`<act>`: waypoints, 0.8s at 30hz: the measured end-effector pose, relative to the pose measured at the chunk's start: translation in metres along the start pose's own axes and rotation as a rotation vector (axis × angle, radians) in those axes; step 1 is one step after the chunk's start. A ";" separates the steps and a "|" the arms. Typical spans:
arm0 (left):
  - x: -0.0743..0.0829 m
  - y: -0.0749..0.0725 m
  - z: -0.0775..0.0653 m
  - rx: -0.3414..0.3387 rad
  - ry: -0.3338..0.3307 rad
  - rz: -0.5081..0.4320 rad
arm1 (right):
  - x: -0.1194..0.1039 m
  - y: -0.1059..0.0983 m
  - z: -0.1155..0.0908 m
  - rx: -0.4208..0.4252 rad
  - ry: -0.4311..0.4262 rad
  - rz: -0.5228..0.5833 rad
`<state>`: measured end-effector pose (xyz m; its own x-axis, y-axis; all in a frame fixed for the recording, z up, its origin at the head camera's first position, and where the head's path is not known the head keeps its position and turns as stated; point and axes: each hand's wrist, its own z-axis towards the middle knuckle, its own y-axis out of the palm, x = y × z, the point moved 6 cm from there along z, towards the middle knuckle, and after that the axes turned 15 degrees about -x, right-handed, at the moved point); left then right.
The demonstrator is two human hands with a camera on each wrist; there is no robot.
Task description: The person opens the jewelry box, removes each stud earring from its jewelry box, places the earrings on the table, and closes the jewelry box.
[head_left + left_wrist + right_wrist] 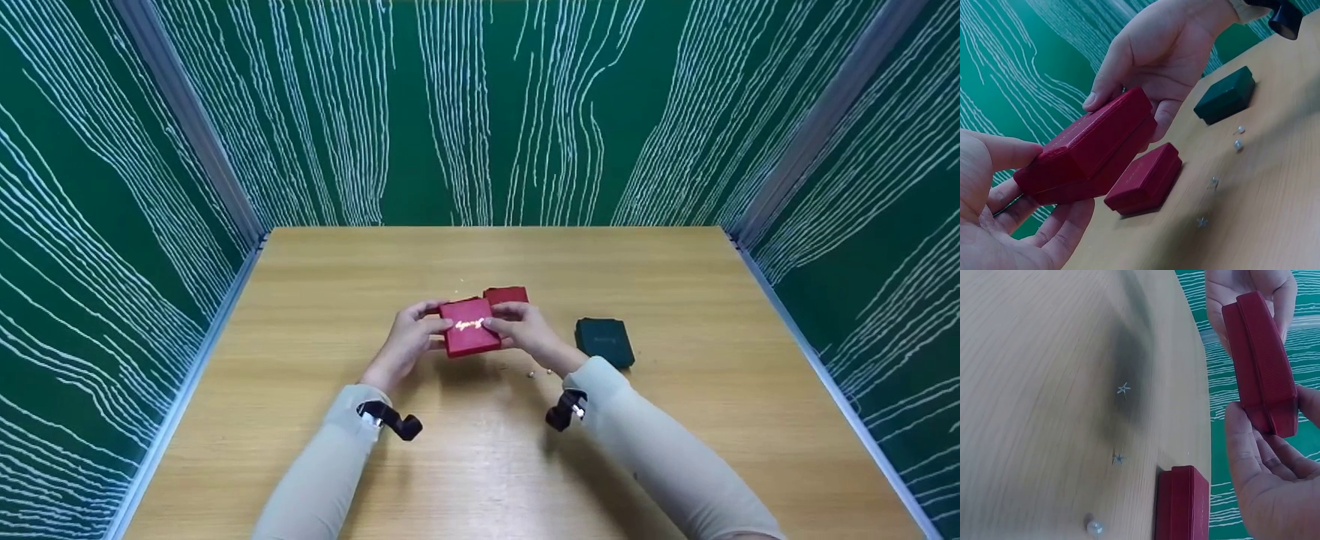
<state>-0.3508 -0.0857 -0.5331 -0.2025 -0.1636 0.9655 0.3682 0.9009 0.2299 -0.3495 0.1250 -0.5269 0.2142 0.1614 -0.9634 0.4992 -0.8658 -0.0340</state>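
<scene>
Both hands hold a red jewelry box (pixel 471 343) above the table, its lid down and gold lettering on top. My left hand (pixel 405 341) grips its left side, thumb on the lid and fingers beneath. On the opposite side, my right hand (pixel 534 334) pinches it the same way. The seam between lid and base shows along the box (pixel 1258 354) in the right wrist view. A second red box (pixel 1145 180) sits on the table behind the held one, partly hidden in the head view.
A dark green box (pixel 604 341) stands to the right on the wooden table (pixel 465 480). Pearl studs (pixel 1238 145) and star-shaped earrings (pixel 1202 222) lie scattered on the tabletop. Green panels with white lines (pixel 450 112) wall in the back and sides.
</scene>
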 end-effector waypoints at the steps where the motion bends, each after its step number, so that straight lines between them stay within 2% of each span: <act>1: 0.000 0.002 0.000 -0.006 0.004 -0.006 | 0.000 -0.002 -0.002 0.002 0.004 -0.001; 10: -0.003 0.018 0.003 -0.100 0.072 -0.037 | -0.004 -0.015 -0.019 0.007 -0.027 0.008; 19: -0.011 0.039 -0.001 -0.336 0.068 -0.083 | -0.004 -0.031 -0.035 0.022 -0.015 -0.006; 24: -0.013 0.050 -0.003 -0.397 0.091 -0.012 | -0.005 -0.037 -0.042 0.032 -0.024 -0.003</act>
<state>-0.3274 -0.0400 -0.5338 -0.1340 -0.2239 0.9654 0.6915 0.6767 0.2529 -0.3335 0.1763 -0.5095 0.1921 0.1525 -0.9694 0.4725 -0.8802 -0.0448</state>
